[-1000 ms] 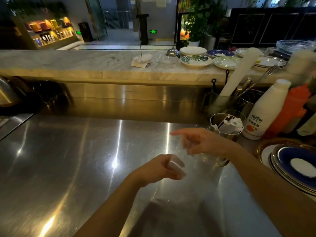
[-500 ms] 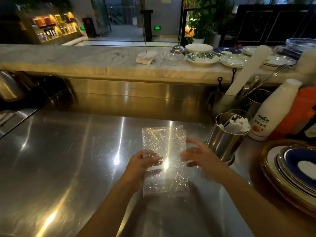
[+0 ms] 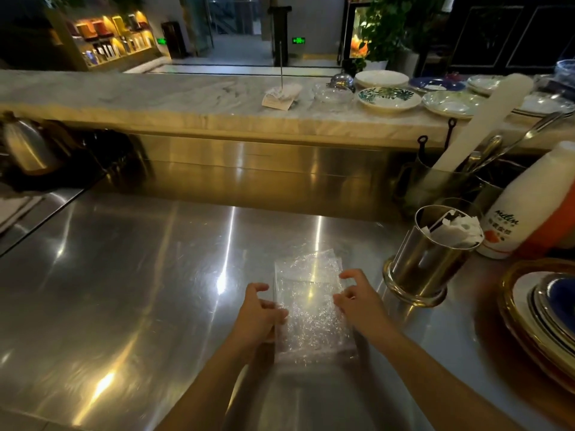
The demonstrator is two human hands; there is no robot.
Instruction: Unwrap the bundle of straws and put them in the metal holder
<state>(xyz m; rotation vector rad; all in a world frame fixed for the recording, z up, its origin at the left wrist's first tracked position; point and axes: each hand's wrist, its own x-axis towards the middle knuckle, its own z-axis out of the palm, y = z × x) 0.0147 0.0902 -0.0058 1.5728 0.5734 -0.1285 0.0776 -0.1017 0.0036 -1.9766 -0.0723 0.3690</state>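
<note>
A clear, crinkled plastic wrapper [image 3: 311, 315] lies flat on the steel counter [image 3: 140, 290], its far end doubled over. My left hand [image 3: 258, 315] grips its left edge, with the thumb lifted. At the right edge, my right hand [image 3: 357, 300] holds it with curled fingers. The round metal holder [image 3: 417, 269] stands just right of my right hand. White paper-wrapped straws [image 3: 454, 228] poke out of its top.
A white bottle [image 3: 522, 209] and an orange one stand behind the holder. Stacked plates [image 3: 547, 309] fill the right edge. Utensil pots [image 3: 435, 181] stand at the back wall, and a marble ledge [image 3: 186, 98] carries dishes. A kettle [image 3: 25, 144] sits far left.
A second ago my hands were raised near the holder. Since then they came down with the wrapper spread between them, and its far end is now folded over.
</note>
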